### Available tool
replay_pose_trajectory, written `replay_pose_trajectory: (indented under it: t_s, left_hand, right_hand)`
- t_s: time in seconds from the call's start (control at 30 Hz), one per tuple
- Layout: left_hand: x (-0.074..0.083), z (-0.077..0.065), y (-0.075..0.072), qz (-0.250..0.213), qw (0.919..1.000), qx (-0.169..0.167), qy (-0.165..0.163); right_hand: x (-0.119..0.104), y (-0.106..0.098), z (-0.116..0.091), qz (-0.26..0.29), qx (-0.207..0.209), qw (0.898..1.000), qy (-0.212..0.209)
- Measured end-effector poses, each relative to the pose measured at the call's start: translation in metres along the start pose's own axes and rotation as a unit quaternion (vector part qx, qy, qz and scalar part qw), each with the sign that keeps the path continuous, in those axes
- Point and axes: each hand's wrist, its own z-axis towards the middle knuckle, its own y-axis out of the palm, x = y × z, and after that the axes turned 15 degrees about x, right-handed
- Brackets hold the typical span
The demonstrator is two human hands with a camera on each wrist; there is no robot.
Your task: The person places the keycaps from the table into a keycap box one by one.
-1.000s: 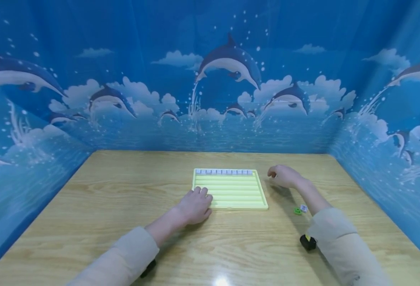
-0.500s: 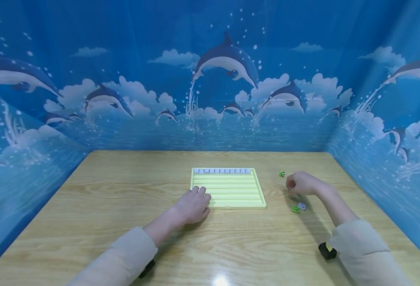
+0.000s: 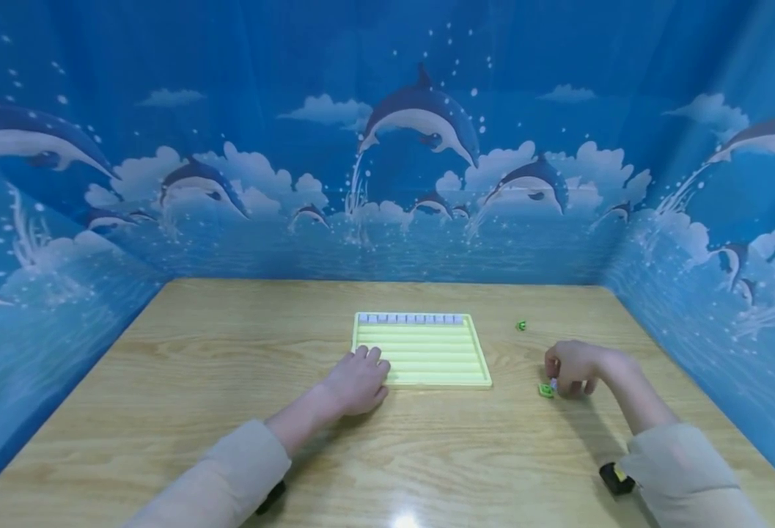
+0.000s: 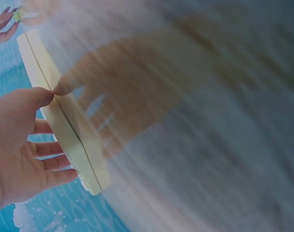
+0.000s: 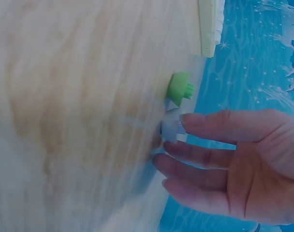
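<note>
My left hand [image 3: 358, 381] rests on the front left corner of a pale yellow-green ridged tray [image 3: 436, 352]. In the left wrist view its thumb touches the tray's front edge, and the spread fingers reach over the top. To the right of the tray, my right hand [image 3: 578, 370] is down at the table, with thumb and index finger pinching a small pale lavender tile [image 5: 170, 128]. A small green piece [image 5: 179, 89] lies right beside that tile, its pronged side showing in the right wrist view. Markings on the tile are too small to read.
Several white tiles [image 3: 410, 318] stand in a row along the tray's back groove. Another small green piece [image 3: 521, 325] lies farther back on the wooden table [image 3: 262, 323]. A blue dolphin-print curtain [image 3: 262, 249] encloses the back and sides.
My right hand has moved from beside the tray's back right corner toward me and right, down to the lavender tile. A green piece now shows where it was. The left hand stays put.
</note>
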Motion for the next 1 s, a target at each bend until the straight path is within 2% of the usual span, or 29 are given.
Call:
replay_pose_trajectory:
  t_s: [0.23,0.5,0.73,1.0]
  left_hand:
    - [0.001,0.0,0.002,0.001,0.9999,0.009,0.005]
    - [0.001,0.003,0.002,0.01,0.9998,0.015,0.011]
    - [0.0,0.003,0.0,0.016,0.9997,0.013,0.011]
    - [0.0,0.001,0.0,0.017,0.9998,0.009,0.01]
  right_hand:
    - [0.006,0.006,0.008,-0.024,0.018,0.998,-0.047]
    - [0.008,0.006,0.022,-0.093,0.072,0.983,-0.139]
    - [-0.014,0.001,0.03,-0.074,0.112,0.975,-0.176]
    - [-0.043,0.011,0.042,-0.068,0.165,0.96,-0.213]
